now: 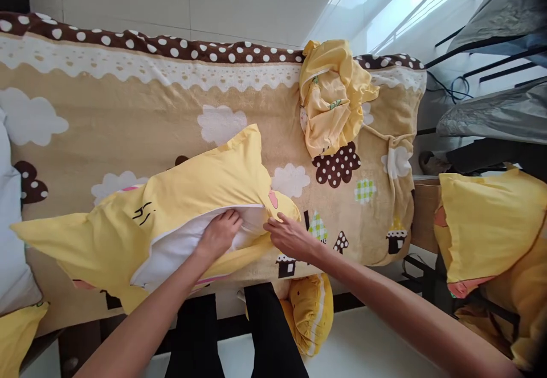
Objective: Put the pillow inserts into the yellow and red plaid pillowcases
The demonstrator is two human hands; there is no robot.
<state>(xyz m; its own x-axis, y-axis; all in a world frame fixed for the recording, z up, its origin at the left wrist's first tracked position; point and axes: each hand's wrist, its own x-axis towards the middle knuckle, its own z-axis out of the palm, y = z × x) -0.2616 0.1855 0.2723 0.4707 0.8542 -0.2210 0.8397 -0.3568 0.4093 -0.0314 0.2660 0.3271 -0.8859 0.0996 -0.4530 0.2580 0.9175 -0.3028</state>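
A yellow pillowcase lies slantwise on the bed with its long side opening toward me. Through that opening shows a white pillow, partly covered by the case. My left hand rests at the opening, fingers curled against the white pillow; whether they grip its fabric is hidden. At the right end of the opening, my right hand pinches the edge of the pillowcase between thumb and fingers. The case's far right corner sticks up loosely, and its left end lies flat and creased.
A beige patterned blanket covers the bed. Crumpled yellow cloth lies at its far right. A yellow pillow sits at the right, a round yellow cushion below the bed edge. White bedding is at the left; a dark rack stands upper right.
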